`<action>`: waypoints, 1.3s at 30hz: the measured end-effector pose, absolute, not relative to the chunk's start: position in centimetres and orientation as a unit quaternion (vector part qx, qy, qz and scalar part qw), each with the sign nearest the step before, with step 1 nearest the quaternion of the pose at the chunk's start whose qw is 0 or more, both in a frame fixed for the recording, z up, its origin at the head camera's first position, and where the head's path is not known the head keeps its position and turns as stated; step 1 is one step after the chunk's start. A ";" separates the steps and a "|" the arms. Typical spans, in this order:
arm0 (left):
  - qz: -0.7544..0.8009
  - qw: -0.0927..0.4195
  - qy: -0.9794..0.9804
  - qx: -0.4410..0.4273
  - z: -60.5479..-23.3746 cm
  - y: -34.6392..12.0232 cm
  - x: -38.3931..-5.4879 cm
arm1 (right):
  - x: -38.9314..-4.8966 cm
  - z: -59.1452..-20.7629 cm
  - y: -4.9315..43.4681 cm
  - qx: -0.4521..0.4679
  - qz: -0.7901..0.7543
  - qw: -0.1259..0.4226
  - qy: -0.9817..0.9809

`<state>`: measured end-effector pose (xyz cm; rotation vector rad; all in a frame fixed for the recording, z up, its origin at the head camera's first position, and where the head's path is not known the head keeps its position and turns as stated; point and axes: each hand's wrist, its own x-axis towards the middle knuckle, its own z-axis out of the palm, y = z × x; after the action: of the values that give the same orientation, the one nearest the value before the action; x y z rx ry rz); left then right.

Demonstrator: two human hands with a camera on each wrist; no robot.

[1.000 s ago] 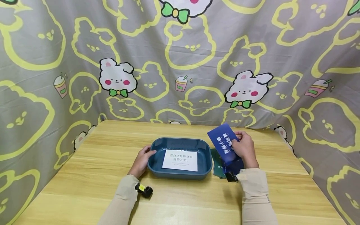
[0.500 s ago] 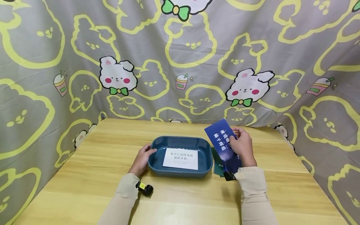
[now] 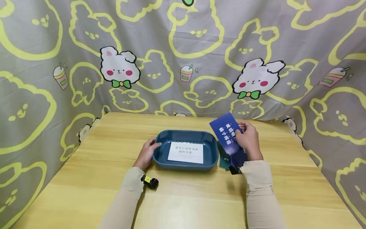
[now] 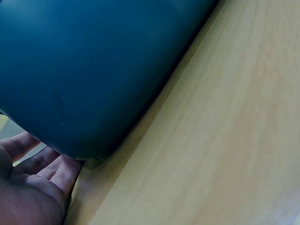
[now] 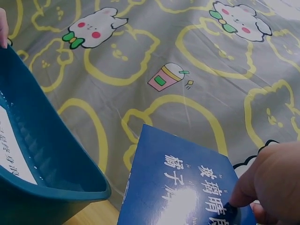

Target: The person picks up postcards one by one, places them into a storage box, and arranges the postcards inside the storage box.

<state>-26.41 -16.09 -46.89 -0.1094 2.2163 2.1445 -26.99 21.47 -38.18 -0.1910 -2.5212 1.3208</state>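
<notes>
A dark teal plastic tray [image 3: 163,165] rests on the table, and a white card [image 3: 186,156] with printed Chinese text lies inside it. My left hand [image 3: 146,152] holds the tray's left end, thumb over the rim and fingers along the outer wall. The left wrist view shows these fingers [image 4: 61,173] at the tray's corner. My right hand [image 3: 249,141] pinches a blue card [image 3: 224,132] with white characters between thumb and fingers, tilted, to the right of the tray. Below it lie a green card [image 3: 223,160] and a darker blue card [image 3: 240,156], both partly hidden.
The wooden table [image 3: 183,203] runs back to a grey curtain [image 3: 160,35] with yellow bunny outlines, which also closes both sides. Black cameras sit on both wrists, the left wrist camera [image 3: 150,182] with a yellow label.
The head view has tipped slightly down, so everything sits higher in it. The blue card in my right hand has shifted slightly toward the tray. My left hand keeps its hold.
</notes>
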 end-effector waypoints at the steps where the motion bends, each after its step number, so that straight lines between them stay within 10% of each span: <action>1: 0.699 0.023 0.714 -0.031 -46.6 -15.9 -26.8 | -27.2 -37.8 21.6 -0.065 0.457 0.153 -0.874; 39: 0.686 0.026 0.726 -0.034 -46.1 -16.0 -26.9 | -27.0 -36.7 21.1 -0.061 0.453 0.158 -0.875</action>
<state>-26.94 -15.95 -46.13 -0.1057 2.2440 2.1218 -27.04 21.10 -36.66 -0.1749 -2.5038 1.2970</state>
